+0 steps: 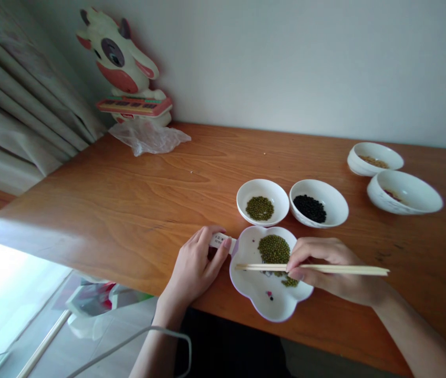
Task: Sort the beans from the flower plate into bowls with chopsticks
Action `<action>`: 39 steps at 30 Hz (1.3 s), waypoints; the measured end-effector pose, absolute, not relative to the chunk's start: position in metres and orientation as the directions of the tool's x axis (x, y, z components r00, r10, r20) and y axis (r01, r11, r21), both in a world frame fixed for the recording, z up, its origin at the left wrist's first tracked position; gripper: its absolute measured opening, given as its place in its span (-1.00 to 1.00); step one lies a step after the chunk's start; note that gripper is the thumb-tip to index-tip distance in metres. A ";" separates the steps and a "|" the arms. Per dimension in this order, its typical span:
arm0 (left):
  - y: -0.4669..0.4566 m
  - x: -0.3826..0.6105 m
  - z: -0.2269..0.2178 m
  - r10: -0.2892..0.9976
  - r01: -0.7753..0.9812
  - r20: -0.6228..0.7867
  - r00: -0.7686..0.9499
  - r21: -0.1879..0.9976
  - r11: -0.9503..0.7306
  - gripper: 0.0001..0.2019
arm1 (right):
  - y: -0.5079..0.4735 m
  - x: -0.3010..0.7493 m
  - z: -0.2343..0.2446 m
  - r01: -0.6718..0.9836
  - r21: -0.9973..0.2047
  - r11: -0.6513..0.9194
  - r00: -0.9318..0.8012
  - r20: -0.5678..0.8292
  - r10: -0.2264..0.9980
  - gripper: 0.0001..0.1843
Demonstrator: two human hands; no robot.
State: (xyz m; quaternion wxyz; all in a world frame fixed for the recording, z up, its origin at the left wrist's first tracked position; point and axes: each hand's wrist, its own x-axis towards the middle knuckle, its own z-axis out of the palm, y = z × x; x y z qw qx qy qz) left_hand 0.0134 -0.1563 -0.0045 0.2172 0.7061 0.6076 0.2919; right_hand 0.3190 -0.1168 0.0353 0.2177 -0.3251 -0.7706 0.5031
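My left hand (pixel 195 265) is closed on the white, labelled handle of a flower-shaped dish (pixel 248 289) at the table's front edge. Green beans (pixel 275 249) lie in the dish's upper and right lobes. In my right hand (pixel 331 268), fingers pinched, is a pair of light wooden chopsticks (pixel 344 270). The sticks lie level across the dish, tips over its left side; no bean shows between them. Just behind the dish stand a white bowl (pixel 281 202) with green beans and another white bowl (pixel 339 210) with black beans.
Two more white bowls, one with yellowish grains (pixel 354 164) and one with a few reddish pieces (pixel 419 202), stand at the right back. A cow-shaped toy keyboard (pixel 136 106) and a clear plastic bag (pixel 152 139) are at the back left. A grey cable (pixel 128 336) crosses by my left forearm.
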 end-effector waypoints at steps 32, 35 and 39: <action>-0.157 0.014 -0.004 0.984 0.731 0.150 0.094 0.661 -0.171 -0.77 | -0.120 0.325 0.026 0.097 -0.934 0.343 -0.581 0.226 0.781 -0.33; -0.157 0.014 -0.005 0.985 0.732 0.148 0.092 0.660 -0.168 -0.77 | -0.118 0.334 0.024 0.114 -0.945 0.308 -0.558 0.195 0.807 -0.25; -0.157 0.014 -0.005 0.984 0.734 0.155 0.089 0.658 -0.170 -0.77 | -0.117 0.336 0.020 0.161 -0.934 0.319 -0.559 0.180 0.809 -0.24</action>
